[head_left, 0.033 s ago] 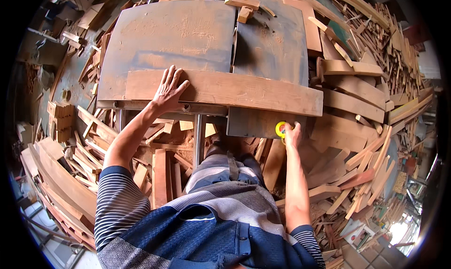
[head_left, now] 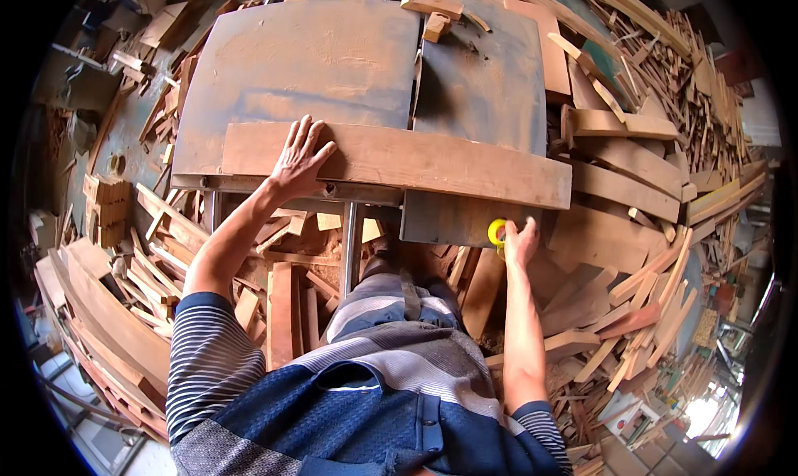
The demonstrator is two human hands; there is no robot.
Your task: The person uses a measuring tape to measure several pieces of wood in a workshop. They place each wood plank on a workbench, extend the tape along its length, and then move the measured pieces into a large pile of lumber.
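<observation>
A long, thick wooden board (head_left: 432,160) lies across the near part of a grey metal machine table (head_left: 307,60). My left hand (head_left: 301,156) rests on the board's left part, fingers spread. At the table's lower right, my right hand (head_left: 521,241) is closed on a round yellow tape measure (head_left: 496,231), beside a lower metal plate (head_left: 449,220) and just below the board's near edge. Part of the tape measure is hidden by the fingers. No drawn-out tape can be made out.
Small wood blocks (head_left: 432,6) sit at the table's far edge, by a dark slot (head_left: 417,77). Stacked boards (head_left: 628,185) crowd the right side, with long offcuts (head_left: 657,301) below them. Curved planks (head_left: 108,310) lie at left. A metal leg (head_left: 352,247) stands before me.
The fingers of my right hand have shifted slightly at the tape measure. My left hand and the board look the same.
</observation>
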